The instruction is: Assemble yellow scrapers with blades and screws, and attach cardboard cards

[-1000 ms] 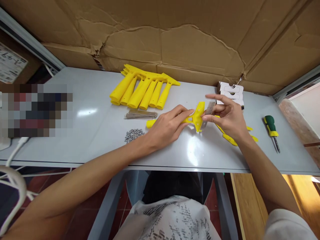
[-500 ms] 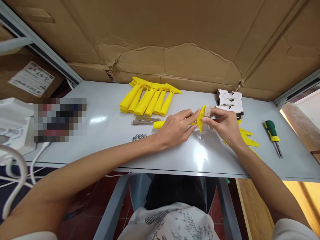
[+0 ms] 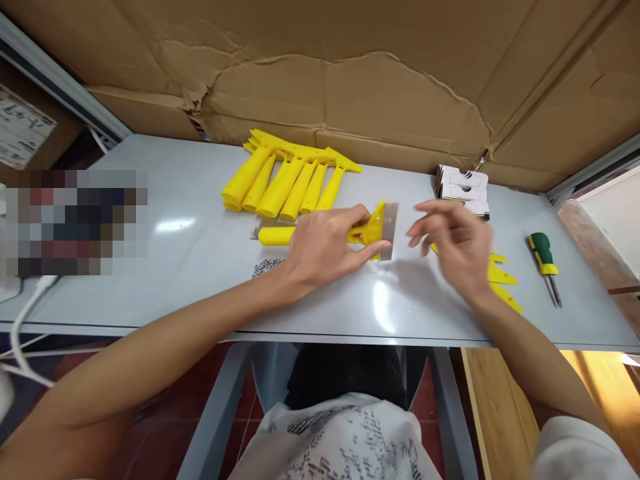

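My left hand [image 3: 325, 247] is wrapped round a yellow scraper [image 3: 276, 235], whose handle points left. At the scraper's right end a flat metal blade [image 3: 389, 230] lies against the yellow head, with my left thumb on its lower part. My right hand [image 3: 455, 243] hovers to the right of the blade, not touching it, fingers apart and slightly blurred, with nothing seen in them. Beneath and beside it lie flat yellow pieces [image 3: 501, 275]. Small metal screws [image 3: 267, 267] are heaped left of my left wrist. Thin metal strips behind the handle are mostly hidden.
Several yellow scraper handles [image 3: 280, 187] lie in a row at the back of the grey table [image 3: 200, 293]. White card packets [image 3: 465, 183] are stacked at the back right. A green and yellow screwdriver [image 3: 543, 257] lies far right. A white cable [image 3: 25, 313] runs at the left.
My right hand has come away from the scraper head and its fingers have spread. The scraper has shifted left in my left hand, and its blade now shows. The view has shifted slightly.
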The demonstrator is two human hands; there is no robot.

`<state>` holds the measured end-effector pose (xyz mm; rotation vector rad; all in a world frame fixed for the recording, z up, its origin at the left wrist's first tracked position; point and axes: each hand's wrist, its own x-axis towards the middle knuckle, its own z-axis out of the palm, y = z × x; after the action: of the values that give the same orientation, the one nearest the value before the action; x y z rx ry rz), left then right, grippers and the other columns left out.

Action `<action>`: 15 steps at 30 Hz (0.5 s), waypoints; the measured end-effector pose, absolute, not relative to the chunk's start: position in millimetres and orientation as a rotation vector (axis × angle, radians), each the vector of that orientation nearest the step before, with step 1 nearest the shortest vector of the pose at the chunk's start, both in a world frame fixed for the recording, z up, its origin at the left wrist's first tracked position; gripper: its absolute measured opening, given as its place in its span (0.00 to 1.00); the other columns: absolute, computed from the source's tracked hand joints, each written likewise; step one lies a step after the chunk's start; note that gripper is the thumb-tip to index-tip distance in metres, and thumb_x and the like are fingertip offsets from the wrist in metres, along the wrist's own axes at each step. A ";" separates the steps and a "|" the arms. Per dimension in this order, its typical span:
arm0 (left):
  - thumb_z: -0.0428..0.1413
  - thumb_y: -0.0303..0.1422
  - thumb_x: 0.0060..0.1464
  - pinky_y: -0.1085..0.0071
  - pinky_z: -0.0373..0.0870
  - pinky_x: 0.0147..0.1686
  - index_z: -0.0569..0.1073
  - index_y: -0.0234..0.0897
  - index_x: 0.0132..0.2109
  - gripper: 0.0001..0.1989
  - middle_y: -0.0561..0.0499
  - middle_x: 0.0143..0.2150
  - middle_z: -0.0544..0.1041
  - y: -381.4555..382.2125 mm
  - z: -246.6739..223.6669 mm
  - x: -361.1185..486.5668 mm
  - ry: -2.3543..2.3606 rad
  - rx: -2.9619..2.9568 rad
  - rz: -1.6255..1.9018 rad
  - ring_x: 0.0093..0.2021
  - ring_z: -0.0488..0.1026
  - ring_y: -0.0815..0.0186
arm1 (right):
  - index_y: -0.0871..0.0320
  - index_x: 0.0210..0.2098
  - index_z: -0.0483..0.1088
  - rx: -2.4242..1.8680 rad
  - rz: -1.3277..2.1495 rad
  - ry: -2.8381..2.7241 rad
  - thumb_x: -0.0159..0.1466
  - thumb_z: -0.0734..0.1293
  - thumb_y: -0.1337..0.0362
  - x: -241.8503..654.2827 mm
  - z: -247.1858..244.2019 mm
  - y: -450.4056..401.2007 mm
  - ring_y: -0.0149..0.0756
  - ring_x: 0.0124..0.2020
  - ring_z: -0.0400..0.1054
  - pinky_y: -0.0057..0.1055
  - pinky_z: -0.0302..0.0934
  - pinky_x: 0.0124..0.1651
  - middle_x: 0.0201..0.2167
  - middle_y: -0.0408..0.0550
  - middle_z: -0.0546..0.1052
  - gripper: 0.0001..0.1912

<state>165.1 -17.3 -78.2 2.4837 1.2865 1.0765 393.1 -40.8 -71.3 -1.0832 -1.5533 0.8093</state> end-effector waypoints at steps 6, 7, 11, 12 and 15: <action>0.68 0.55 0.60 0.66 0.55 0.28 0.80 0.40 0.37 0.21 0.54 0.27 0.74 -3.6 -62.3 146.7 1.327 2.268 1.158 0.27 0.65 0.67 | 0.54 0.36 0.83 -1.094 0.498 -1.414 0.69 0.76 0.57 452.4 -42.3 -19.0 0.32 0.25 0.74 0.31 0.61 0.23 0.28 0.49 0.81 0.08; 0.68 0.54 0.60 0.66 0.56 0.28 0.81 0.40 0.37 0.20 0.55 0.27 0.74 -3.3 -61.2 146.6 1.312 2.236 1.164 0.27 0.64 0.67 | 0.54 0.37 0.83 -1.127 0.587 -1.462 0.69 0.76 0.56 453.1 -44.2 -17.1 0.33 0.26 0.75 0.31 0.62 0.23 0.30 0.50 0.82 0.08; 0.68 0.55 0.60 0.67 0.57 0.28 0.83 0.40 0.38 0.21 0.55 0.28 0.77 -8.9 -61.3 152.9 1.208 2.163 1.120 0.27 0.65 0.68 | 0.52 0.48 0.84 -1.142 0.844 -1.752 0.69 0.75 0.52 421.9 -60.4 -26.5 0.35 0.33 0.79 0.31 0.71 0.28 0.37 0.48 0.85 0.13; 0.67 0.56 0.60 0.67 0.58 0.29 0.83 0.40 0.38 0.22 0.55 0.29 0.78 -10.9 -62.1 154.9 1.185 2.162 1.111 0.28 0.66 0.68 | 0.52 0.48 0.84 -1.121 0.817 -1.827 0.69 0.76 0.52 411.3 -63.7 -31.1 0.35 0.35 0.80 0.31 0.72 0.30 0.38 0.47 0.86 0.14; 0.65 0.59 0.61 0.67 0.60 0.31 0.83 0.40 0.39 0.25 0.53 0.31 0.80 -15.5 -65.6 158.9 1.166 2.171 1.088 0.30 0.69 0.67 | 0.53 0.43 0.85 -1.095 0.667 -1.912 0.68 0.76 0.53 390.2 -68.5 -42.5 0.33 0.32 0.78 0.29 0.72 0.32 0.35 0.45 0.86 0.11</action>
<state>158.9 -15.5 -65.6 2.1710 1.1659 1.0879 390.2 -42.5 -68.5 -1.0951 -1.9116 0.6665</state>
